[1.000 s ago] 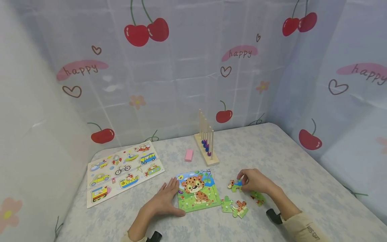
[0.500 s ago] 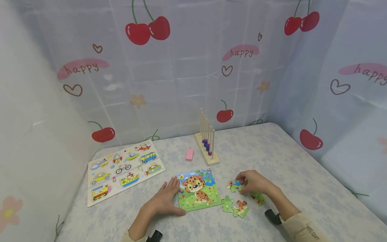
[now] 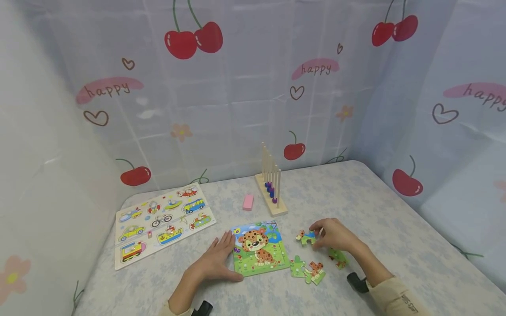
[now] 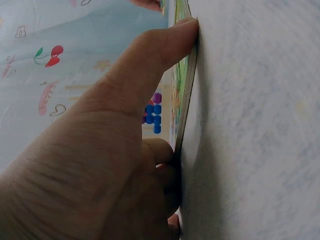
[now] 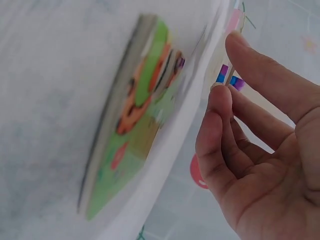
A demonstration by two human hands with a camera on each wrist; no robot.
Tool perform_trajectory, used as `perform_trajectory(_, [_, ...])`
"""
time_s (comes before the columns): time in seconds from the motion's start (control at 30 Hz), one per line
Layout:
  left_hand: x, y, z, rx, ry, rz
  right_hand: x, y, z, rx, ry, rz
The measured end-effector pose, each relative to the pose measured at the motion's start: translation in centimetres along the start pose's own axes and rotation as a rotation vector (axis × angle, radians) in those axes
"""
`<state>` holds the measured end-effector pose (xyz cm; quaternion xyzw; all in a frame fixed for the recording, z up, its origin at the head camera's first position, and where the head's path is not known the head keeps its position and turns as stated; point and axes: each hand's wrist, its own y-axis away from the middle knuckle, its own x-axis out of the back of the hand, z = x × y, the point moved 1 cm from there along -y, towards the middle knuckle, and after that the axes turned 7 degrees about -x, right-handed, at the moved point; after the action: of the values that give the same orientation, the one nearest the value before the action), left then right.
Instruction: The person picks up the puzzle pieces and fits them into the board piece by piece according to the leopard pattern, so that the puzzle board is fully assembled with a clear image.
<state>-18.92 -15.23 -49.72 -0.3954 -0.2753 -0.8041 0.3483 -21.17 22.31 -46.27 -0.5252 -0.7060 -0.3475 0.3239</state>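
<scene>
Likely light, stiff and best taken by its edges, a jigsaw piece (image 3: 306,238) is pinched in the right hand (image 3: 335,235), right of a leopard puzzle (image 3: 258,250) the left hand (image 3: 213,261) touches, fingers extended; at least 3 loose pieces (image 3: 297,267) lie nearby.

Soft, fairly even light fills the head view, with pale glare patches on the curtain (image 3: 245,87). The left wrist view is dimmer, its left hand (image 4: 105,135) shaded, a dark shadow edging the board (image 4: 184,90). The right wrist view blurs the near piece (image 5: 127,140).
</scene>
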Motion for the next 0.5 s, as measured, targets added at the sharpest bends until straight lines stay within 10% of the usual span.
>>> perform_trajectory(0.5, [0.0, 0.1, -0.1, 0.005, 0.004, 0.000, -1.4, -1.0, -3.6, 0.140, 0.032, 0.003])
